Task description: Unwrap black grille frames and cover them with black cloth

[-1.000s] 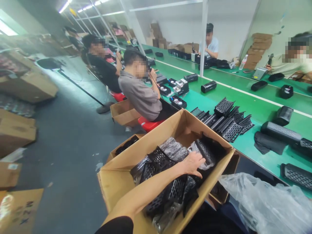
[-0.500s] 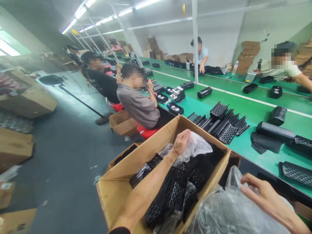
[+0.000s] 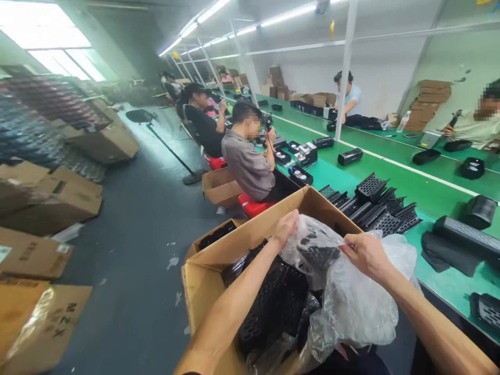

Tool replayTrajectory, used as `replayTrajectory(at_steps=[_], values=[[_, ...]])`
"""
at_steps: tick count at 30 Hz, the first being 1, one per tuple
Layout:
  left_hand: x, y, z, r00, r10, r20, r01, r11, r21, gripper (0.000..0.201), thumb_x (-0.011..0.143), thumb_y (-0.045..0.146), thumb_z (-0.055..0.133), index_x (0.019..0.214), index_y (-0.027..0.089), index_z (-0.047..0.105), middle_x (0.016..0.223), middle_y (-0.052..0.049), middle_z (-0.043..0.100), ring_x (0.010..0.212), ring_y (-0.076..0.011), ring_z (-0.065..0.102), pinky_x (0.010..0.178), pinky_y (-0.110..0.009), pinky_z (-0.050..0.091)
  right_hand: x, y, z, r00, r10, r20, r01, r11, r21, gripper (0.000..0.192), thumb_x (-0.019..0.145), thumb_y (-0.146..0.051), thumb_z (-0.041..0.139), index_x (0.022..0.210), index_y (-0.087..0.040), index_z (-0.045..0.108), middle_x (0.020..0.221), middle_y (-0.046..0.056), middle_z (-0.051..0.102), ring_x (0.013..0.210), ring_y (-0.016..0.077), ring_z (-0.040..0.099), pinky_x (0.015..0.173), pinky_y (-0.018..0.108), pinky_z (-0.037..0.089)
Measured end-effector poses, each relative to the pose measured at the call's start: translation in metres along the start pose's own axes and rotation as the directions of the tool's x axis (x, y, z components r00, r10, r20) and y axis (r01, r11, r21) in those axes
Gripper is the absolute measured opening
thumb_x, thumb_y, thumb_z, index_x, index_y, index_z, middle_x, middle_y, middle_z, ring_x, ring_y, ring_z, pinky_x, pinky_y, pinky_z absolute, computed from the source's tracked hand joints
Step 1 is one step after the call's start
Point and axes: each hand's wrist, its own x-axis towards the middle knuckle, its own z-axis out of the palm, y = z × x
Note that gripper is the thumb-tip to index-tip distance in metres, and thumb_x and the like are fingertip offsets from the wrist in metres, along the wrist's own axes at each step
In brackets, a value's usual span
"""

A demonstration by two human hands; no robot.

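Pinching a clear plastic bag with a black perforated grille inside, the left hand and right hand both have their fingers closed on the film, holding it over the open cardboard box beside the near edge of the green bench. The thin film could tear or slip from the pinch, I judge, dropping the grille back among the black parts in the box. The bag's folds blur the grille's outline, and the box's bottom is hidden.
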Motion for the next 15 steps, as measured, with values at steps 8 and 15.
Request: replayTrajectory(at_steps=[8, 15], values=[[-0.022, -0.008, -0.035, 0.974, 0.183, -0.136, -0.175, 0.982, 0.071, 0.049, 0.081, 0.064, 0.066, 0.099, 0.018, 0.065, 0.106, -0.008, 0.068, 0.096, -0.0184, 0.062, 0.086, -0.031, 0.050, 0.013, 0.002, -0.028, 0.997, -0.071, -0.040, 0.077, 0.980, 0.184, 0.036, 0.091, -0.042, 0.049, 0.065, -0.018, 0.053, 0.057, -0.001, 0.045, 0.054, 0.0112, 0.039, 0.055, 0.025, 0.025], [-0.074, -0.012, -0.037, 0.986, 0.132, 0.104, -0.142, 0.984, 0.106, 0.042, 0.085, 0.056, 0.066, 0.083, 0.014, 0.069, 0.073, -0.004, 0.066, 0.060, -0.0117, 0.054, 0.059, -0.026, 0.043, -0.038, 0.042, -0.064, 0.986, 0.031, -0.162, 0.070, 0.809, 0.584, 0.049, 0.089, -0.060, 0.057, 0.067, -0.017, 0.053, 0.060, 0.001, 0.041, 0.051, 0.0101, 0.036, 0.045, 0.023, 0.027]])
